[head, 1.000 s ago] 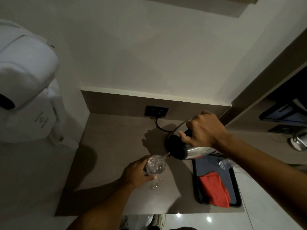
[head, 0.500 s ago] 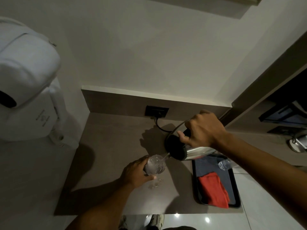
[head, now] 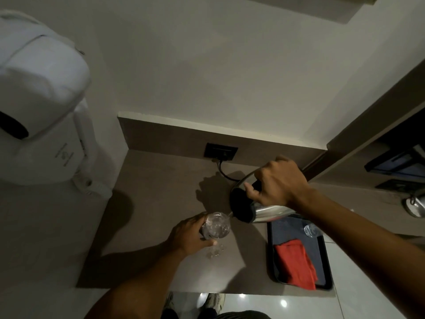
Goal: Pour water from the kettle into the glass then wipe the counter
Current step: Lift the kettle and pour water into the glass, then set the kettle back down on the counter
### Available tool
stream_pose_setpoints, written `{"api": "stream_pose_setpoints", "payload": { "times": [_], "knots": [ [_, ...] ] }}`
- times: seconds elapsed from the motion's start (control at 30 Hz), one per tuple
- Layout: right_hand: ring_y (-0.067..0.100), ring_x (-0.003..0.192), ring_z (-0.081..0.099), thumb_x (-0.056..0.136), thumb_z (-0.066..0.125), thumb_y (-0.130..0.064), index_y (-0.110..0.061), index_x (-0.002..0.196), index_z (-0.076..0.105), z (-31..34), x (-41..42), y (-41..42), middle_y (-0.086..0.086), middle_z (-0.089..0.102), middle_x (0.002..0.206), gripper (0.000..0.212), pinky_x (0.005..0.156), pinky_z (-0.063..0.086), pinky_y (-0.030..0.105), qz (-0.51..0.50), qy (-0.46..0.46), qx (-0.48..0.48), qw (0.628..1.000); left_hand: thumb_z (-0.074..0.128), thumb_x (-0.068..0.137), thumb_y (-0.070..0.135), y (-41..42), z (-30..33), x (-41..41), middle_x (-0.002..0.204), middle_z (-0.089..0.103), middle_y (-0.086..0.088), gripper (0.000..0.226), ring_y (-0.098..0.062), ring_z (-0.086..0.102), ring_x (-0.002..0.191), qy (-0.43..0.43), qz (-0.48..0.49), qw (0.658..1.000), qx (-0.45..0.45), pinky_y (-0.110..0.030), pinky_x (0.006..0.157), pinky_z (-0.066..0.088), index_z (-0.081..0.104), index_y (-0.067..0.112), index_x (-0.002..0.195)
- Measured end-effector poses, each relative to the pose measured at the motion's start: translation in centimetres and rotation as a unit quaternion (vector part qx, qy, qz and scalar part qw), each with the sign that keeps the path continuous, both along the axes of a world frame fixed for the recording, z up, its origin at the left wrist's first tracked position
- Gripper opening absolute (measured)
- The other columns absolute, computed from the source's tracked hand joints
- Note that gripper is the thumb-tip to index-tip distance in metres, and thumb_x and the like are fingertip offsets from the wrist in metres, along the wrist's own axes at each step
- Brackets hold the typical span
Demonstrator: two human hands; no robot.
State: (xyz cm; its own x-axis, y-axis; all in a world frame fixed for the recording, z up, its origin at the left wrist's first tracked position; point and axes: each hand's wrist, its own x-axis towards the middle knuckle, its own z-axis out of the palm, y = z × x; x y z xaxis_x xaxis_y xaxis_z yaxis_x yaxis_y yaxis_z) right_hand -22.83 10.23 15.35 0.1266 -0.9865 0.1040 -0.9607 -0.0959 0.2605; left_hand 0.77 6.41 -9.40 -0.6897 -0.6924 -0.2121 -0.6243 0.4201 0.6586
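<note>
Both hands busy: right hand point(head: 279, 183) wraps kettle point(head: 264, 208) handle, tipped, thin stream into glass point(head: 217, 225) gripped by left hand point(head: 188, 236) on counter point(head: 161, 203) (red cloth point(head: 295, 264) on tray point(head: 327, 268)).

The kettle point(head: 266, 209) has a polished metal body that reflects light, with a matt black plastic lid and handle. The glass point(head: 217, 225) is clear, smooth and glossy, with bright highlights. The counter point(head: 161, 194) has a matt grey-brown surface with no visible grain. The tray point(head: 327, 268) is black with a smooth, slightly shiny rim. The cloth point(head: 295, 264) on it is red woven fabric, matt and soft-looking. The floor tiles point(head: 282, 303) are glossy and mirror ceiling lights.
</note>
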Motion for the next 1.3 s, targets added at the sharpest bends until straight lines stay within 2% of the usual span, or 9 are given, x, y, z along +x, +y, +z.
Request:
{"api": "stream_pose_setpoints", "payload": {
  "times": [0.23,0.4,0.53,0.67,0.87,0.97,1.1,1.2,1.3],
  "knots": [
    [0.01,0.033,0.019,0.086,0.036,-0.055,-0.022,0.042,0.032,-1.8,0.2,0.4,-0.009,0.023,0.038,0.055,0.065,0.034,0.029,-0.024,-0.029,-0.01,0.999,0.071,0.06,0.078,0.0,0.0,0.0,0.129,0.064,0.014,0.093,-0.012,0.063,0.111,-0.007,-0.007,1.0,0.008,-0.031,0.087,0.051,0.038,0.045,0.141],
    [0.015,0.031,0.032,0.083,0.046,-0.046,-0.016,0.043,0.045,-3.5,-0.9,1.4,-0.004,0.035,0.036,0.05,0.045,0.016,0.019,-0.086,-0.168,-0.034,0.981,0.073,0.061,0.073,0.1,0.2,0.0,0.127,0.065,0.013,0.09,-0.016,0.064,0.11,-0.004,-0.003,1.0,0.01,-0.033,0.086,0.052,0.037,0.046,0.139],
    [0.014,0.035,0.04,0.087,0.049,-0.038,-0.014,0.049,0.052,-5.4,-2.0,2.8,-0.002,0.044,0.04,0.045,0.039,0.032,0.027,-0.128,-0.308,-0.047,0.941,0.074,0.061,0.071,0.1,0.3,0.1,0.132,0.063,0.011,0.092,-0.017,0.062,0.115,0.013,-0.004,1.0,0.003,-0.029,0.087,0.048,0.038,0.046,0.142],
    [0.015,0.038,0.046,0.086,0.045,-0.04,-0.01,0.053,0.058,-6.9,-3.4,4.0,0.003,0.051,0.044,0.046,0.04,0.032,0.023,-0.172,-0.357,-0.1,0.913,0.075,0.06,0.071,0.1,0.3,-0.1,0.13,0.064,0.013,0.093,-0.012,0.064,0.11,0.02,-0.004,1.0,0.011,-0.026,0.085,0.047,0.037,0.046,0.142],
    [0.021,0.043,0.054,0.086,0.048,-0.038,-0.013,0.059,0.064,-9.0,-7.5,4.8,0.005,0.059,0.049,0.041,0.042,0.044,0.029,-0.301,-0.489,-0.175,0.8,0.076,0.059,0.071,0.0,0.0,-0.1,0.133,0.061,0.017,0.097,-0.008,0.062,0.111,0.024,-0.007,1.0,0.013,-0.027,0.089,0.051,0.034,0.048,0.143],
    [0.004,0.035,0.046,0.086,0.049,-0.038,-0.018,0.053,0.057,-10.3,-8.9,4.9,-0.006,0.051,0.043,0.039,0.036,0.04,0.02,-0.367,-0.534,-0.227,0.727,0.075,0.058,0.071,0.1,0.0,-0.2,0.128,0.063,0.019,0.096,-0.005,0.064,0.103,0.024,-0.001,1.0,0.005,-0.031,0.087,0.054,0.034,0.049,0.142],
    [0.003,0.033,0.037,0.088,0.049,-0.035,-0.019,0.051,0.049,-12.2,-9.8,4.4,-0.002,0.042,0.046,0.041,0.036,0.032,0.018,-0.436,-0.554,-0.273,0.655,0.077,0.06,0.069,0.0,-0.2,-0.3,0.131,0.062,0.015,0.096,-0.006,0.063,0.104,0.025,-0.01,1.0,0.014,-0.033,0.09,0.055,0.036,0.046,0.143],
    [0.011,0.042,0.042,0.088,0.049,-0.033,-0.013,0.055,0.053,-13.4,-9.7,4.0,0.004,0.046,0.051,0.038,0.05,0.033,0.029,-0.47,-0.563,-0.283,0.618,0.075,0.058,0.071,0.1,-0.1,-0.4,0.131,0.062,0.015,0.096,-0.005,0.061,0.107,0.033,-0.008,0.999,0.025,-0.028,0.091,0.053,0.035,0.047,0.142],
    [0.016,0.048,0.044,0.093,0.048,-0.023,0.0,0.07,0.063,-14.1,-9.2,3.9,0.009,0.05,0.058,0.036,0.049,0.036,0.026,-0.464,-0.585,-0.272,0.608,0.073,0.057,0.072,0.0,-0.1,-0.4,0.13,0.062,0.016,0.094,-0.004,0.061,0.106,0.032,-0.008,0.999,0.032,-0.028,0.091,0.053,0.036,0.048,0.14]
  ]
}}
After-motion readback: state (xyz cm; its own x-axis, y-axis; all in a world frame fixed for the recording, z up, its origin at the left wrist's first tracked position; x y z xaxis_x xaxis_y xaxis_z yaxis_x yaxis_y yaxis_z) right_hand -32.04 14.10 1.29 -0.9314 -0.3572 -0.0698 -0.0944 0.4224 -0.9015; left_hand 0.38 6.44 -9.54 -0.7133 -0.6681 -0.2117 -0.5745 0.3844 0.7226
